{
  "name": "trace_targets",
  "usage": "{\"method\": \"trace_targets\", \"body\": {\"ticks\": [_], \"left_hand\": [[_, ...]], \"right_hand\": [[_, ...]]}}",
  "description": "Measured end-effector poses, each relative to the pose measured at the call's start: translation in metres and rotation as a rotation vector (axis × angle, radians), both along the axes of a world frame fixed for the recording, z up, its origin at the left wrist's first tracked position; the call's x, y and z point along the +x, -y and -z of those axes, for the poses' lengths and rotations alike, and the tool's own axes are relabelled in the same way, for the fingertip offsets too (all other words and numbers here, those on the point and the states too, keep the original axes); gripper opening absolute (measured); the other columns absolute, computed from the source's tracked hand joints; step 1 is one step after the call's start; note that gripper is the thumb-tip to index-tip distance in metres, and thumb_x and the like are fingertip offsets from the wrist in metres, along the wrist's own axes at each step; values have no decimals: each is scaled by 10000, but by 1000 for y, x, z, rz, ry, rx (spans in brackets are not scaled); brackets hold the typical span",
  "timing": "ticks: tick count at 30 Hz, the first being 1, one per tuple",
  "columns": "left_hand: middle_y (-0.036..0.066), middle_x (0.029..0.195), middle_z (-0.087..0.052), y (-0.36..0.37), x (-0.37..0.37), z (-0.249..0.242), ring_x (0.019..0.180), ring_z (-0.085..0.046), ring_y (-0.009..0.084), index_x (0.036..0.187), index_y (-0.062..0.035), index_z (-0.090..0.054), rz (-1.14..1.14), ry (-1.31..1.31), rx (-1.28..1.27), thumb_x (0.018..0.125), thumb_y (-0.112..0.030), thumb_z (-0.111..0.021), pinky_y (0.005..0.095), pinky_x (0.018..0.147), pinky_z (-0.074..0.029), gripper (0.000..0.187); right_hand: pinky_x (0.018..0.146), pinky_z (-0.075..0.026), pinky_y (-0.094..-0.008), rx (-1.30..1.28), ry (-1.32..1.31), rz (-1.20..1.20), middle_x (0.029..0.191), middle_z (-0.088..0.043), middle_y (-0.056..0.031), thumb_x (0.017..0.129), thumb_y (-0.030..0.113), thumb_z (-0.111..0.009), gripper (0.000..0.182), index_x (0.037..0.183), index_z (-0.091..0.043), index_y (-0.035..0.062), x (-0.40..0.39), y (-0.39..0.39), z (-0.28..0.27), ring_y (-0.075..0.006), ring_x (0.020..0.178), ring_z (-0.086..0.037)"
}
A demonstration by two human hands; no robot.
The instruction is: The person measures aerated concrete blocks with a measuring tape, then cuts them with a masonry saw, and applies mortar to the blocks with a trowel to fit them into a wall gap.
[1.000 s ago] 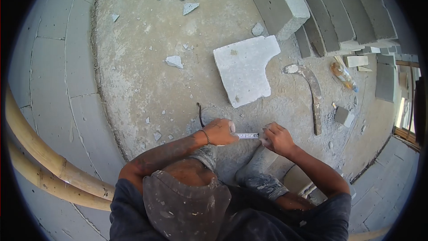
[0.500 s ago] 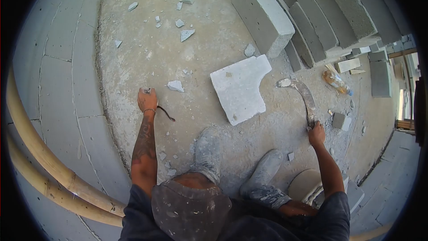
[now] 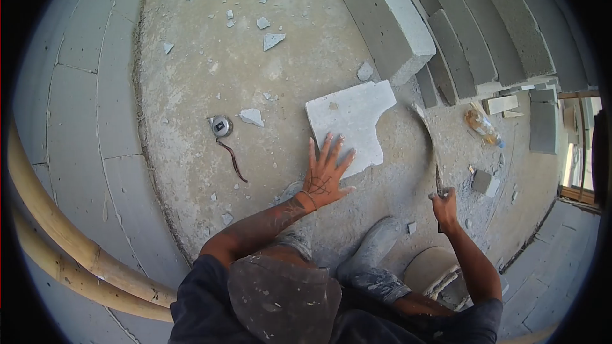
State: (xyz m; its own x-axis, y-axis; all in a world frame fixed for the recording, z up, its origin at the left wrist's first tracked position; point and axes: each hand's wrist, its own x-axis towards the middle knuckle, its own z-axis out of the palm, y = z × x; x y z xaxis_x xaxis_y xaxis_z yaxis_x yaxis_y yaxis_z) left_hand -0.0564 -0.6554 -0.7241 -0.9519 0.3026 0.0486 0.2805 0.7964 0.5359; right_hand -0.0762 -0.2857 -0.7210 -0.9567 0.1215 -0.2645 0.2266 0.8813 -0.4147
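My left hand point(image 3: 327, 175) has its fingers spread, with the fingertips on or just over the lower left part of a pale block piece point(image 3: 352, 121) with a curved notch in its right side. My right hand point(image 3: 444, 207) is wrapped round the handle of a curved blade point(image 3: 426, 134), which is blurred and stands to the right of the block. On the floor at the left lies a round tape measure point(image 3: 221, 126) with a dark strap. Close to it is a small pale shard point(image 3: 252, 116).
Large grey blocks point(image 3: 389, 25) stand in a row at the upper right. A plastic bottle point(image 3: 483, 129) and a small block chunk point(image 3: 486, 183) lie at the right. A bucket point(image 3: 428, 267) is beside my right leg. Bamboo poles point(image 3: 89, 258) curve along the lower left.
My left hand has let go of the tape measure and moved right to the pale block, its fingers now spread. The curved blade has turned and moved slightly, and my right hand is a little lower.
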Motion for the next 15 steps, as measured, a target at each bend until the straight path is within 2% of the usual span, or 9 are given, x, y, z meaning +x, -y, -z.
{"method": "trace_targets", "body": {"ticks": [2, 4, 6, 8, 10, 12, 13, 14, 15], "left_hand": [[210, 1412, -167, 9, -19, 13, 1329, -24, 405, 1316, -145, -385, -70, -58, -153, 651, -509, -663, 685, 972, -14, 808], [203, 1410, -186, 13, -26, 18, 1333, -26, 392, 1312, -136, -388, -104, -70, -104, 656, -488, -661, 704, 952, -3, 793], [186, 1412, -198, 19, -39, 20, 1337, -57, 372, 1309, -106, -387, -215, -70, -127, 645, -473, -680, 672, 974, -44, 814], [183, 1405, -216, 30, -62, 23, 1340, -68, 353, 1299, -91, -395, -273, -86, -147, 646, -476, -681, 656, 983, -61, 810], [180, 1398, -235, 47, -83, 17, 1342, -79, 333, 1288, -76, -403, -333, -110, -176, 647, -480, -681, 640, 991, -78, 807], [185, 1376, -271, 66, -102, -1, 1337, -119, 314, 1281, -66, -401, -309, -41, -158, 665, -484, -674, 581, 1020, -117, 794], [181, 1358, -304, 73, -107, -5, 1323, -155, 319, 1260, -5, -408, -291, -29, -95, 760, -464, -593, 522, 1049, -131, 704], [181, 1358, -304, 78, -116, -2, 1323, -155, 319, 1260, -5, -408, -299, -39, -102, 760, -464, -593, 522, 1049, -131, 704], [189, 1346, -317, 84, -127, 7, 1304, -195, 327, 1260, 9, -400, -476, -110, 20, 789, -448, -563, 502, 1044, -156, 677]], "right_hand": [[464, -429, -305, -539, 408, 314, 644, -506, -83, 784, 162, -582, 320, 964, -382, -10, 3, 33, -51, -157, 505, -499], [423, -386, -235, -628, 418, 272, 633, -462, -28, 794, 176, -570, 273, 934, -401, 15, 18, 52, -65, -81, 469, -443], [432, -390, -247, -647, 351, 89, 633, -461, -18, 804, 176, -560, 234, 904, -416, 22, 25, 69, -75, -88, 469, -439], [445, -405, -275, -612, 358, -5, 631, -501, -60, 817, 127, -520, 177, 904, -422, 8, 18, 86, -88, -124, 483, -488], [490, -433, -352, -430, 254, -307, 641, -547, -171, 815, 60, -481, 142, 915, -429, -25, 2, 113, -95, -277, 542, -569], [560, -442, -434, -318, 122, -432, 675, -543, -275, 806, 21, -459, 160, 943, -423, -54, -22, 138, -85, -436, 656, -565], [583, -435, -456, -320, 74, -428, 682, -540, -289, 803, 21, -463, 186, 964, -412, -56, -35, 155, -85, -462, 681, -550], [607, -429, -477, -325, 25, -421, 689, -536, -303, 800, 21, -468, 212, 985, -400, -59, -47, 174, -85, -489, 706, -535], [617, -426, -490, -327, -22, -395, 695, -539, -307, 800, 24, -470, 240, 1008, -385, -60, -58, 193, -81, -487, 705, -539]]}}
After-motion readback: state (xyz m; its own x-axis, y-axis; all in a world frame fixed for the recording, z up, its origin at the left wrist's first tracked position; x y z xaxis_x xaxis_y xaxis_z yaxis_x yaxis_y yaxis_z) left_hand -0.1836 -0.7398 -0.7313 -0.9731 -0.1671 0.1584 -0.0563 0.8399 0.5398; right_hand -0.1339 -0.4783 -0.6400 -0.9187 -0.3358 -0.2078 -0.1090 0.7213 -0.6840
